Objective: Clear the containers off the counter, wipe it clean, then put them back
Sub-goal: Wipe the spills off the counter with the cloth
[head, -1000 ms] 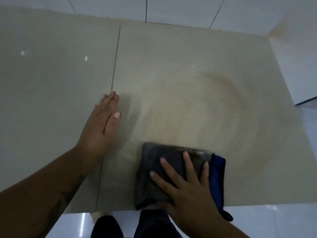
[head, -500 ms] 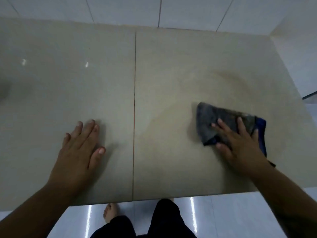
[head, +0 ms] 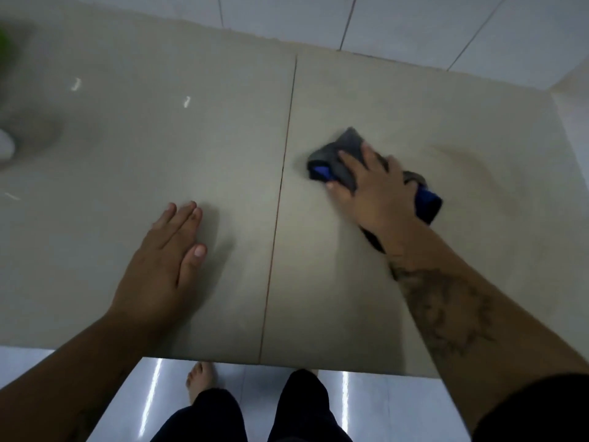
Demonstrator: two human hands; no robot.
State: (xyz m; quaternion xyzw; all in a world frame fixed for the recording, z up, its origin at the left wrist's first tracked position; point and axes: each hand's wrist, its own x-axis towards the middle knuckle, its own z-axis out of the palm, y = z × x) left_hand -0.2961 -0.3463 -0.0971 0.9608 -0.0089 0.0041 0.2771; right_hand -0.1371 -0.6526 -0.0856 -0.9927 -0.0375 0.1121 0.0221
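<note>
The right hand [head: 373,189] presses flat-fingered on the bunched cloth [head: 349,146]; the left hand [head: 162,250] lies flat on the counter [head: 127,138]; so wadded, the cloth may skip what looks like a smear [head: 462,157].

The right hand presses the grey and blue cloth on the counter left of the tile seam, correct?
No. The head view shows the right hand pressing the grey and blue cloth on the counter to the right of the tile seam, not left of it.

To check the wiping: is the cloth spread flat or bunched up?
Bunched up: the cloth lies crumpled in folds under the right hand, blue side showing.
</note>
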